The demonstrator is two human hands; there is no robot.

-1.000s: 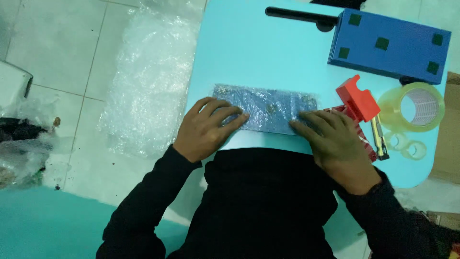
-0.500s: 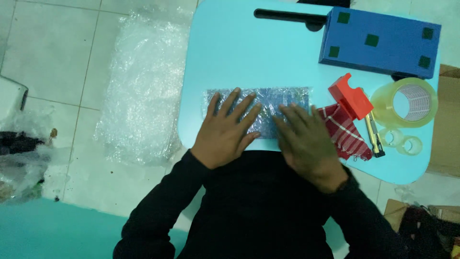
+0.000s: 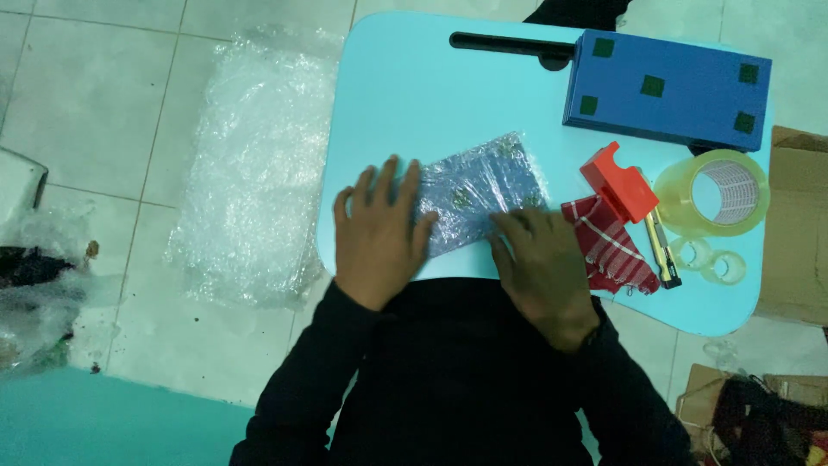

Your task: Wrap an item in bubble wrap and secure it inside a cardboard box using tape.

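Observation:
A flat blue patterned item wrapped in bubble wrap (image 3: 483, 190) lies on the light blue table (image 3: 414, 95), turned at a slant. My left hand (image 3: 379, 233) lies flat with fingers spread, pressing on its left end. My right hand (image 3: 539, 263) presses palm-down on its lower right corner. Neither hand grips anything. A red striped cloth (image 3: 608, 242) lies just right of my right hand.
On the table's right side are a red tape dispenser (image 3: 619, 179), a utility knife (image 3: 662, 250), a roll of clear tape (image 3: 711, 192) and a blue box with green squares (image 3: 664, 86). A black bar (image 3: 509, 41) lies at the far edge. Bubble wrap sheet (image 3: 259, 164) covers the floor at left; cardboard boxes (image 3: 798, 224) stand right.
The wrapped item has turned from level to slanted, its right end now farther from me. Both hands shifted with it and stay flat on it.

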